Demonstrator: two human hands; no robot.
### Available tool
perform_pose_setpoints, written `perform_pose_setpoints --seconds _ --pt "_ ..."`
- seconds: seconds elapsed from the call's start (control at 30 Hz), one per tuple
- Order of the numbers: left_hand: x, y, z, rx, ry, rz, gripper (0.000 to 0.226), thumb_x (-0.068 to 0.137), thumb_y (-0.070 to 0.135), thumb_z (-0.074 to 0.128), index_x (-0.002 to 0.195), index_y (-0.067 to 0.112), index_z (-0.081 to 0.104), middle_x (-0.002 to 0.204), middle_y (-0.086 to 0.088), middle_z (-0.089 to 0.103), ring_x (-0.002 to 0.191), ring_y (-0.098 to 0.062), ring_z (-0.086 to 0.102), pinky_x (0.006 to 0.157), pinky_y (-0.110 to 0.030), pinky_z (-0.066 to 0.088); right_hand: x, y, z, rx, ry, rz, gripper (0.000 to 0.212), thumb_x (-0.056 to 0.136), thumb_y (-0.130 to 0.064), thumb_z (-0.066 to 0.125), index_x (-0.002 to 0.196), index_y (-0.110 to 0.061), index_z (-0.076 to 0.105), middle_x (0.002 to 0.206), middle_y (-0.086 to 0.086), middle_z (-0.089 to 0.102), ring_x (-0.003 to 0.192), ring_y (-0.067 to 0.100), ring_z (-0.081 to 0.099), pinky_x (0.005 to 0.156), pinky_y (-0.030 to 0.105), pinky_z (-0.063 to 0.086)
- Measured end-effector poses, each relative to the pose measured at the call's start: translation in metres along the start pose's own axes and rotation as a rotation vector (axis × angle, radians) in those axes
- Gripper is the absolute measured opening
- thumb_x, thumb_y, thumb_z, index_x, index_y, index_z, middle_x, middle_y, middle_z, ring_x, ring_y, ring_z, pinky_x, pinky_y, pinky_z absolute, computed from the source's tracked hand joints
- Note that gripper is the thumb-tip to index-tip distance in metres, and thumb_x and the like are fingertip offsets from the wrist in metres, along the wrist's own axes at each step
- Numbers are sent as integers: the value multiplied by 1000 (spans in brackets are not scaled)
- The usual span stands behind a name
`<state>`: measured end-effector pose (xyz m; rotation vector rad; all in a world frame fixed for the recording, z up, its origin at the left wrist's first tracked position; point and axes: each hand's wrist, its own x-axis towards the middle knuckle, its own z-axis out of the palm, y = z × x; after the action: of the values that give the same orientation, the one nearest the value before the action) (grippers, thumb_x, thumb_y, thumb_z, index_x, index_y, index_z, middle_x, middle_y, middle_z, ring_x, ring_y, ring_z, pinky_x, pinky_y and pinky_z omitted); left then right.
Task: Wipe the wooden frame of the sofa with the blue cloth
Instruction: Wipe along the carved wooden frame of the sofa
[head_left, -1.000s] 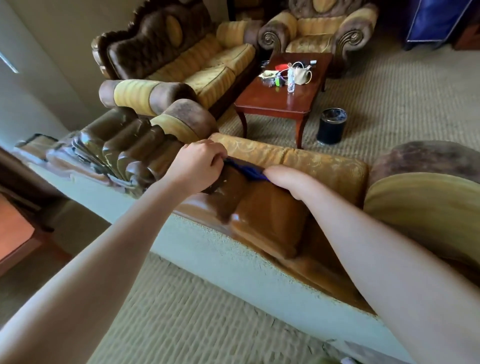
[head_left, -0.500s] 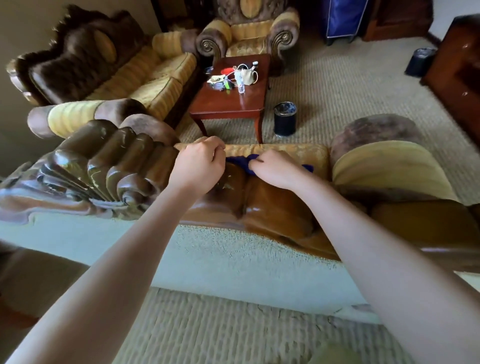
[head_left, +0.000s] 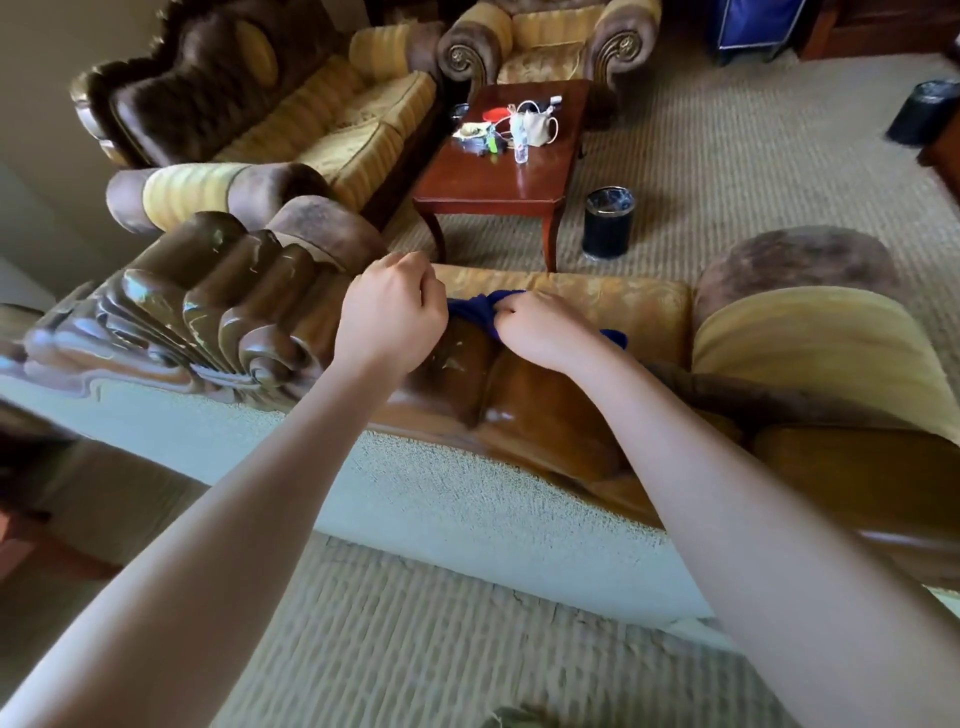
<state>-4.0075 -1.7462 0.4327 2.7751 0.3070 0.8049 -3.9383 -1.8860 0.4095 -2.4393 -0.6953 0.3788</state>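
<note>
The sofa's carved, glossy brown wooden frame (head_left: 223, 317) runs across the middle of the view, seen from behind its backrest. A blue cloth (head_left: 472, 309) lies bunched on the top of the frame, mostly covered by my hands; a corner of it shows past my right wrist. My left hand (head_left: 389, 319) is closed in a fist at the cloth's left end. My right hand (head_left: 540, 327) grips the cloth from the right, fingers curled into the fabric. Dusty smears mark the wood just below the two hands.
A yellow seat cushion (head_left: 613, 301) and rolled armrest (head_left: 810, 343) lie beyond the frame. Further off stand a red-brown coffee table (head_left: 498, 182) with small items, a black bin (head_left: 608, 223), a long sofa (head_left: 270, 109) and an armchair (head_left: 550, 36) on beige carpet.
My view has swung right and steadied over the backrest. Both hands stay on the cloth, and my right hand has drawn closer to the left, bunching the cloth between them.
</note>
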Motion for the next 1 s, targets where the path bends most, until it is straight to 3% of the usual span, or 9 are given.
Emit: perform_pose_setpoints --seconds 0.13,0.27,0.37,0.47,0.53,0.63,0.8,1.0 --pt "0 -3 2 2 -3 -18 37 82 24 31 84 1 60 88 -14 63 85 -34 55 72 -43 45 -20 3 6 10 111 -66 28 96 -24 36 91 -17 63 79 0 58 78 26 54 68 33 38" --pt "1 -2 1 -14 7 -13 38 82 25 31 86 2 61 91 -15 64 88 -34 56 75 -42 45 -43 2 11 8 410 -186 28 90 -18 47 107 -21 69 100 3 70 93 27 59 87 41 45" --pt "1 -4 -1 -40 33 -6 38 82 24 31 87 1 60 92 -16 65 88 -34 56 76 -43 44 -60 -4 30 6 580 -289 30 80 -16 52 102 -20 72 97 1 72 91 27 61 84 42 47" --pt "-2 -4 -3 -94 57 -24 37 82 24 31 87 1 60 92 -14 64 87 -30 55 75 -42 43 -74 -12 56 -60 707 -276 30 80 -18 52 104 -17 71 97 0 70 92 25 61 81 37 41" --pt "-4 -2 -6 -121 62 -12 37 82 23 30 87 0 60 90 -15 64 86 -31 55 74 -42 42 -73 -20 64 -105 729 -222 32 84 -17 47 108 -15 68 103 0 68 102 25 59 91 40 37" --pt "-3 -4 -10 -163 50 -18 39 80 23 30 87 -1 60 92 -17 63 87 -35 56 74 -42 43 -56 -41 60 -190 618 -154 32 90 -16 43 117 -14 59 108 4 66 110 26 55 101 41 29" --pt "-5 -5 -18 -359 5 -59 48 78 20 29 106 0 62 106 -17 61 101 -32 53 87 -39 42 -24 -62 41 -157 371 -57 34 93 -12 39 125 -14 51 108 15 64 97 36 59 71 35 35" --pt "-8 -12 -30 -567 -24 38 40 80 1 38 112 2 61 113 -13 59 108 -25 52 86 -18 34 -53 -60 60 -276 648 -102 23 93 -10 43 106 -5 61 90 17 67 82 38 60 65 38 36"
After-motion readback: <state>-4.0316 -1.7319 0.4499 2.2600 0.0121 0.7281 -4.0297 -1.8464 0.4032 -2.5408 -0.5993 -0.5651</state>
